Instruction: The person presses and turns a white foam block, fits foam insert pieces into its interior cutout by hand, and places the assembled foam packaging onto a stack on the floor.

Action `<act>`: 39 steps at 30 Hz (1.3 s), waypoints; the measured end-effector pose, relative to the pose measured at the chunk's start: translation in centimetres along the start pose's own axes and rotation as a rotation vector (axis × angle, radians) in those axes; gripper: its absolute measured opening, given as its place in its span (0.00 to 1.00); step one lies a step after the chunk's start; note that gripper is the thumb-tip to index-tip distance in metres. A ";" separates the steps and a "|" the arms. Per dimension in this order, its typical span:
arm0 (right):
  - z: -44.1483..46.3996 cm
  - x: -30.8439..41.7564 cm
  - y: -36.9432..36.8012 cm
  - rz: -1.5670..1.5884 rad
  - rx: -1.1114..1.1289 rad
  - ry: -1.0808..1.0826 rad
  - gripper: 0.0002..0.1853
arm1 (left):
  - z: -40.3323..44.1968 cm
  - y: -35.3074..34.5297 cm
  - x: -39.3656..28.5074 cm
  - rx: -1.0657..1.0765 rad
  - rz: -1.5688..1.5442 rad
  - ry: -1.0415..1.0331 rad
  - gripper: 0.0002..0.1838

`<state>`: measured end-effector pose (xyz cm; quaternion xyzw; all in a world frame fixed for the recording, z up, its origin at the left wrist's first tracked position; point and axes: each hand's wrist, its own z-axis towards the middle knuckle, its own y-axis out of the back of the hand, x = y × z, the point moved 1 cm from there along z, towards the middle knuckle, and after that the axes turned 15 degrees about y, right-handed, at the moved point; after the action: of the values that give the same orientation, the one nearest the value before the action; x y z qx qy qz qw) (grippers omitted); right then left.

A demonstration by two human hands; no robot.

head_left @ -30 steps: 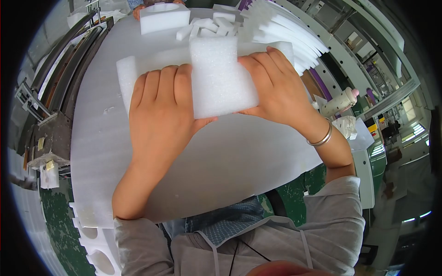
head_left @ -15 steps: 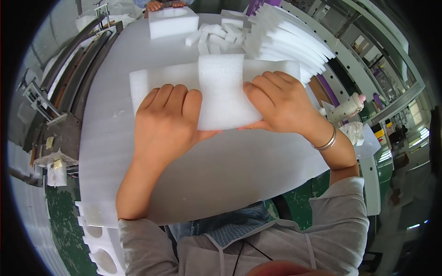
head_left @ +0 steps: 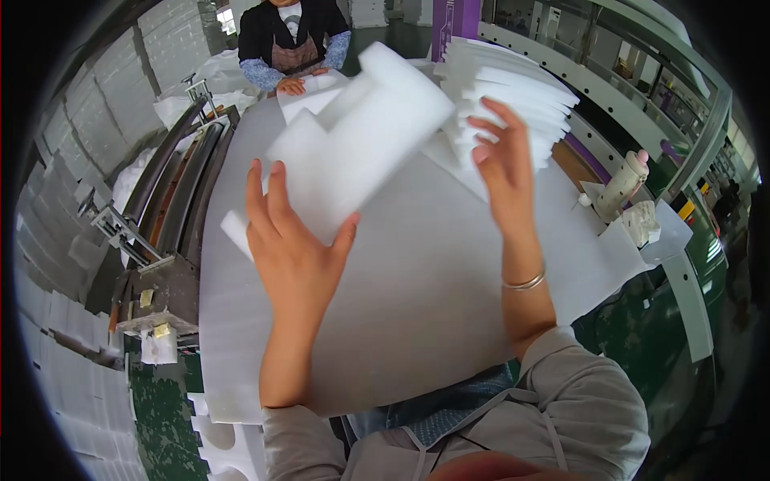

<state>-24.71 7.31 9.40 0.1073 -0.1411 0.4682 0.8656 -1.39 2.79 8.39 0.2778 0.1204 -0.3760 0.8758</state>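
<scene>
Near the upper centre of the frame, a stepped white foam piece (head_left: 373,132) is seen tilted above the white-covered table (head_left: 401,321), blurred and not laid flat. Its long axis is aimed from lower left to upper right, with the notch turned to the upper left. Against its lower end the left hand (head_left: 293,252) is spread, thumb well parted from the fingers; whether the piece is firmly gripped cannot be told. By the right hand (head_left: 505,164), half open with fingers loosely bent, nothing is held. At upper right, white foam sheets (head_left: 513,100) are already stacked; the stepped piece is judged not yet set down, and whether its shaping is finished cannot be judged.
</scene>
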 end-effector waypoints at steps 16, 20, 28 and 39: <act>-2.7 -3.2 -3.0 0.273 -0.065 0.000 0.39 | -0.9 3.8 -2.6 0.521 -0.283 0.040 0.29; -2.5 -3.1 -3.0 0.274 -0.095 0.009 0.36 | -1.2 4.1 -0.8 0.558 -0.392 0.059 0.28; -3.8 -1.3 -4.7 0.325 -0.092 -0.016 0.34 | -0.5 2.1 -0.9 0.711 -0.366 -0.123 0.39; -3.5 0.3 -4.4 0.511 -0.138 -0.162 0.36 | -2.0 -0.4 -1.3 0.640 -0.594 -0.196 0.28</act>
<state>-20.35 6.27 5.94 0.0462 -0.2640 0.6506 0.7105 -2.61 4.49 7.11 0.4512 -0.0110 -0.6539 0.6072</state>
